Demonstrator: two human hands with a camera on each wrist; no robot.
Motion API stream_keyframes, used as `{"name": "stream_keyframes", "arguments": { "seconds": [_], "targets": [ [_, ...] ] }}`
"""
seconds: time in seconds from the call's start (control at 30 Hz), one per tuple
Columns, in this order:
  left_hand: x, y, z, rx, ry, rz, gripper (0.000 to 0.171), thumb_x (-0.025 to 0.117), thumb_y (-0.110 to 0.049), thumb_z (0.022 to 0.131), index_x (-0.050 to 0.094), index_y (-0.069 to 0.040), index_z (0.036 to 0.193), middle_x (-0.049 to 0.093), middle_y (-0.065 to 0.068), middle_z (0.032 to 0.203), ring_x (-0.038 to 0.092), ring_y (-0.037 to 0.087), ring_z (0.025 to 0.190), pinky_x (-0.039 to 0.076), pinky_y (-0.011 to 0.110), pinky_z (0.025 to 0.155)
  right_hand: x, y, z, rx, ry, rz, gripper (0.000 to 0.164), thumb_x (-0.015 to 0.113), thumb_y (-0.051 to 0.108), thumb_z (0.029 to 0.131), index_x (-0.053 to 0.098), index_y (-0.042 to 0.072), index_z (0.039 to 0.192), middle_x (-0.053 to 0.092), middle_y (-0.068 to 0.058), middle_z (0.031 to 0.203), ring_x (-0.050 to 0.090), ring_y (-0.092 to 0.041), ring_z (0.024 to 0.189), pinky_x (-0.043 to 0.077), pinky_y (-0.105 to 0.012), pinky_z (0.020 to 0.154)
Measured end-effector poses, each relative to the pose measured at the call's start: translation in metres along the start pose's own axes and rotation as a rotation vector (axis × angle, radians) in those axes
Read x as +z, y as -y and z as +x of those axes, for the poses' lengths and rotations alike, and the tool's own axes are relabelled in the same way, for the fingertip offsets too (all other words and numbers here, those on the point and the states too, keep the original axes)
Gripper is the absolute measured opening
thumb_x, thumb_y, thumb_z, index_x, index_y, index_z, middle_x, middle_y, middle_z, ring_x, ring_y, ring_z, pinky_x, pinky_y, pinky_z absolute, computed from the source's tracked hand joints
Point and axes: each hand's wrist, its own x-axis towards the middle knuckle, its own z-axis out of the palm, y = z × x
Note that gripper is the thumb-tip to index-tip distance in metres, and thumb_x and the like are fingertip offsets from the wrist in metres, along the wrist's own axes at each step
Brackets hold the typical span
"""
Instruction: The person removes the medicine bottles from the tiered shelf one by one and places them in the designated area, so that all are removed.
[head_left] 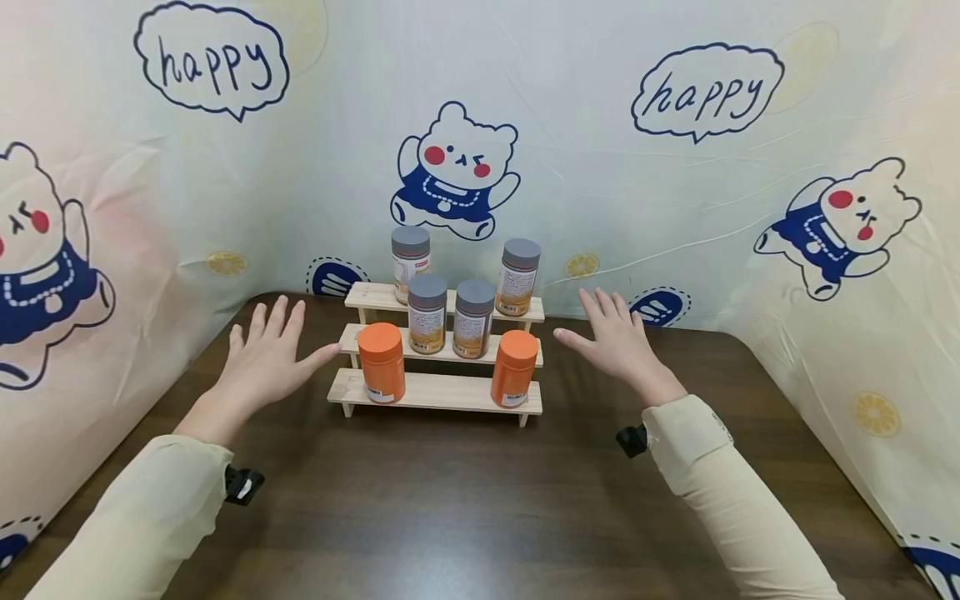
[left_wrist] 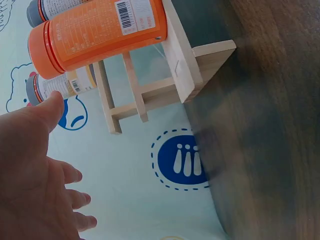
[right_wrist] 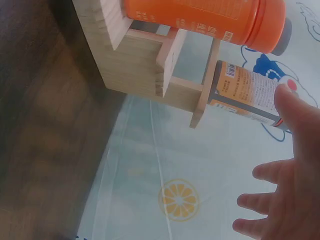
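Observation:
A three-step wooden rack point(head_left: 438, 390) stands on the table, bearing several lidded bottles. On its lowest step are two orange bottles, one at the left point(head_left: 382, 364) and one at the right point(head_left: 515, 369). Two grey-capped bottles stand side by side on the middle step, a left one point(head_left: 427, 315) and a right one point(head_left: 473, 320). Up on the top step are two more grey-capped bottles, left point(head_left: 410, 265) and right point(head_left: 518, 278). My left hand point(head_left: 264, 358) hovers left of the rack, fingers spread, holding nothing. To the rack's right, my right hand point(head_left: 618, 340) is likewise spread and holds nothing.
The dark wooden table point(head_left: 450, 500) extends in front of the rack and to both sides. A pale cloth point(head_left: 585, 192) printed with bears and "happy" bubbles hangs behind and along the sides. Each wrist wears a black device, at the left point(head_left: 243, 485) and the right point(head_left: 632, 441).

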Motion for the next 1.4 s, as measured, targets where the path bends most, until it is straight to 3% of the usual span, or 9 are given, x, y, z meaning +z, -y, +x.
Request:
{"name": "stream_keyframes", "arguments": {
  "seconds": [0.13, 0.3, 0.63, 0.97, 1.13, 1.4],
  "targets": [
    [0.002, 0.002, 0.0, 0.016, -0.007, -0.018, 0.097, 0.035, -0.067, 0.087, 0.007, 0.006, 0.144, -0.003, 0.033, 0.146, -0.007, 0.051, 0.13, -0.007, 0.067, 0.097, -0.004, 0.002, 0.003, -0.006, -0.017, 0.004, 0.087, 0.042, 0.065, 0.086, 0.014, 0.011, 0.149, 0.011, -0.02, 0.15, 0.003, -0.041, 0.135, 0.004, -0.063, 0.103],
    [0.01, 0.01, -0.002, 0.081, -0.007, -0.069, 0.091, 0.04, -0.059, 0.09, 0.008, 0.007, 0.144, -0.001, 0.032, 0.146, -0.006, 0.049, 0.131, -0.002, 0.067, 0.099, -0.011, 0.006, 0.007, -0.03, -0.065, 0.014, 0.085, 0.044, 0.062, 0.087, 0.017, 0.01, 0.148, 0.016, -0.021, 0.149, 0.009, -0.041, 0.135, 0.008, -0.062, 0.103],
    [0.041, 0.017, -0.006, 0.161, -0.027, -0.146, 0.081, 0.052, -0.043, 0.092, 0.018, 0.013, 0.14, 0.013, 0.036, 0.143, 0.008, 0.051, 0.13, 0.006, 0.065, 0.1, -0.026, 0.018, 0.016, -0.135, -0.198, 0.094, 0.076, 0.051, 0.052, 0.089, 0.026, 0.008, 0.145, 0.025, -0.019, 0.146, 0.022, -0.036, 0.133, 0.018, -0.056, 0.104],
    [0.063, 0.02, -0.007, 0.173, 0.034, -0.149, 0.08, 0.06, -0.036, 0.088, 0.024, 0.017, 0.136, 0.019, 0.037, 0.141, 0.014, 0.051, 0.129, 0.013, 0.064, 0.1, -0.04, 0.037, 0.03, -0.234, -0.269, 0.178, 0.069, 0.054, 0.049, 0.089, 0.031, 0.015, 0.145, 0.029, -0.012, 0.146, 0.025, -0.03, 0.133, 0.024, -0.052, 0.104],
    [0.071, 0.022, -0.008, 0.184, 0.034, -0.145, 0.078, 0.061, -0.034, 0.088, 0.026, 0.018, 0.135, 0.021, 0.037, 0.14, 0.018, 0.052, 0.127, 0.016, 0.064, 0.1, -0.04, 0.046, 0.037, -0.27, -0.263, 0.181, 0.066, 0.058, 0.043, 0.089, 0.035, 0.014, 0.143, 0.03, -0.013, 0.146, 0.026, -0.03, 0.132, 0.025, -0.05, 0.104],
    [0.076, 0.023, -0.009, 0.182, 0.043, -0.164, 0.074, 0.058, -0.034, 0.09, 0.028, 0.018, 0.134, 0.023, 0.036, 0.14, 0.018, 0.05, 0.128, 0.019, 0.059, 0.101, -0.031, 0.052, 0.048, -0.258, -0.213, 0.195, 0.06, 0.059, 0.038, 0.089, 0.038, 0.017, 0.142, 0.029, -0.013, 0.146, 0.027, -0.031, 0.132, 0.026, -0.05, 0.103]
  ]
}}
